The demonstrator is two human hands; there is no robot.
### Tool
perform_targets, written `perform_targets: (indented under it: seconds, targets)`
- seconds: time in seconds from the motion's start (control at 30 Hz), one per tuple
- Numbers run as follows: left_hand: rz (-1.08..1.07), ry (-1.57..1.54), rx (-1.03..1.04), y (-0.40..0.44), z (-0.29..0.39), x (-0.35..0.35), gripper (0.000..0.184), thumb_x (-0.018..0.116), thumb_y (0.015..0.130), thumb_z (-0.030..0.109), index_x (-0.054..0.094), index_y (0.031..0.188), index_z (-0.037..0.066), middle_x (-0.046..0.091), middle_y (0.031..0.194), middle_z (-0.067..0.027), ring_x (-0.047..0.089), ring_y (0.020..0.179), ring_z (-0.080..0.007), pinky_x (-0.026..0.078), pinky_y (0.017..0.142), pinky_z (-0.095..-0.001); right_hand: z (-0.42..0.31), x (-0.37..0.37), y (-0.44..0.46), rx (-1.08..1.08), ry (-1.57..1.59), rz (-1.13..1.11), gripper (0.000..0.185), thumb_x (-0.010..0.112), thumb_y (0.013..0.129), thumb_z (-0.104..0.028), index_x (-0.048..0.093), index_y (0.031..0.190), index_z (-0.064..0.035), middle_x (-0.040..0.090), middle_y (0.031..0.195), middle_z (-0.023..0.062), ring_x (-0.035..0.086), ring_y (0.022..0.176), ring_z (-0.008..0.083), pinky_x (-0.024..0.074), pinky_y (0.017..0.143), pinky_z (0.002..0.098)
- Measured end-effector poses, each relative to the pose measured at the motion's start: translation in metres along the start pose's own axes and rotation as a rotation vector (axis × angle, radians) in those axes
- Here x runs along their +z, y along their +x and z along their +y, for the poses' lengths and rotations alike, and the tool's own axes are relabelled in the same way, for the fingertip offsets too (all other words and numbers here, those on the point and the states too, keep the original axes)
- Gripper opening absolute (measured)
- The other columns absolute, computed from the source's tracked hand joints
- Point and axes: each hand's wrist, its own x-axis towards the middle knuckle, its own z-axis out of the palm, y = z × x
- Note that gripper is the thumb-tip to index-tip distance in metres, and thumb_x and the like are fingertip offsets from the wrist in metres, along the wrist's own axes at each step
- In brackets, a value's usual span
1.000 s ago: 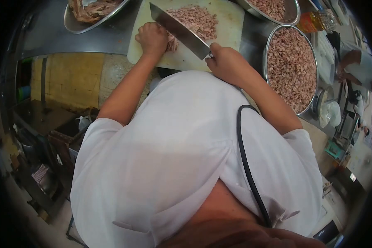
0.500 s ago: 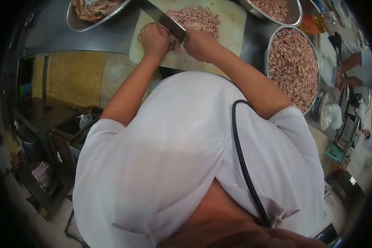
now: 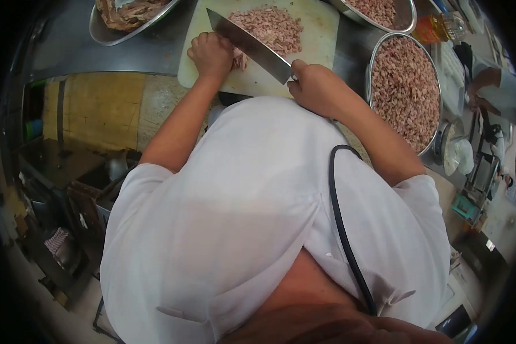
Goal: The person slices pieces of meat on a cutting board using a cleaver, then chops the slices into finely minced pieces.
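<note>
My right hand (image 3: 315, 89) is wrapped round the handle of a broad cleaver (image 3: 249, 49), whose blade slants up to the left over the cutting board (image 3: 321, 43). On the board's left part, my left hand (image 3: 212, 55) is closed with curled fingers on a piece of meat (image 3: 239, 59), partly hidden by the hand and the blade. Beyond the blade lies a pile of chopped meat (image 3: 272, 27).
An oval tray (image 3: 368, 74) of chopped meat stands right of the board, another tray (image 3: 408, 17) above it. A bottle (image 3: 438, 28) is beside them. Larger meat pieces fill a bowl (image 3: 106, 42) at upper left. Another person's arm (image 3: 484, 86) shows at far right.
My right hand and the cleaver moved up and left, then came back down and right to about their earlier place. My left hand stays closed on the board.
</note>
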Motion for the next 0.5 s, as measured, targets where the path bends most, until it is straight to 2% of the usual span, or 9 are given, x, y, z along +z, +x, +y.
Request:
perform_targets:
  seconds: [0.1, 0.2, 0.27, 0.4, 0.47, 0.5]
  targets:
    - [-0.006, 0.021, 0.009, -0.001, -0.002, 0.003, 0.017, 0.062, 0.087, 0.024, 0.064, 0.086, 0.007, 0.064, 0.099, -0.0112, 0.057, 0.103, -0.0349, 0.041, 0.087, -0.0537, -0.004, 0.004, 0.015, 0.024, -0.016, -0.053, 0.027, 0.055, 0.09, -0.014, 0.06, 0.107, 0.0055, 0.071, 0.096, 0.028, 0.069, 0.094, 0.0451, 0.0533, 0.084, 0.0511]
    - [-0.071, 0.006, 0.0, -0.001, -0.003, 0.001, 0.015, 0.062, 0.088, 0.023, 0.064, 0.086, 0.008, 0.064, 0.099, -0.0112, 0.057, 0.104, -0.035, 0.041, 0.087, -0.0536, 0.002, 0.041, 0.06, -0.073, 0.004, 0.041, 0.027, 0.056, 0.089, -0.014, 0.06, 0.108, 0.0043, 0.071, 0.098, 0.0275, 0.069, 0.096, 0.0444, 0.0532, 0.085, 0.0505]
    - [-0.015, 0.018, 0.008, 0.0, -0.001, 0.003, 0.015, 0.062, 0.087, 0.022, 0.063, 0.085, 0.008, 0.065, 0.098, -0.0117, 0.058, 0.102, -0.0354, 0.041, 0.086, -0.0531, -0.005, 0.052, 0.092, -0.081, 0.028, 0.131, 0.028, 0.057, 0.09, -0.017, 0.061, 0.109, 0.0035, 0.071, 0.102, 0.0274, 0.069, 0.099, 0.0436, 0.0534, 0.086, 0.0503]
    - [0.021, -0.012, 0.017, 0.001, -0.009, 0.002, 0.019, 0.061, 0.09, 0.024, 0.063, 0.086, 0.006, 0.066, 0.098, -0.0125, 0.059, 0.101, -0.0371, 0.042, 0.084, -0.0558, -0.013, 0.045, 0.105, -0.071, 0.043, 0.117, 0.028, 0.059, 0.09, -0.019, 0.061, 0.108, 0.002, 0.071, 0.102, 0.0272, 0.069, 0.1, 0.0426, 0.0536, 0.087, 0.0508]
    - [-0.134, -0.128, -0.09, 0.004, -0.011, -0.004, 0.031, 0.059, 0.095, 0.032, 0.067, 0.099, 0.002, 0.068, 0.106, -0.0168, 0.059, 0.106, -0.0403, 0.043, 0.088, -0.0583, -0.009, 0.043, 0.097, -0.066, 0.07, 0.104, 0.029, 0.059, 0.092, -0.021, 0.062, 0.11, 0.0015, 0.071, 0.104, 0.0273, 0.069, 0.099, 0.0432, 0.0541, 0.087, 0.0511]
    - [-0.133, -0.128, -0.089, 0.002, -0.012, -0.006, 0.031, 0.059, 0.095, 0.032, 0.067, 0.099, 0.002, 0.068, 0.106, -0.0168, 0.059, 0.106, -0.0403, 0.043, 0.088, -0.0583, -0.005, 0.045, 0.095, -0.067, 0.07, 0.106, 0.029, 0.059, 0.092, -0.021, 0.062, 0.11, 0.0015, 0.071, 0.104, 0.0273, 0.069, 0.099, 0.0432, 0.0541, 0.087, 0.0511]
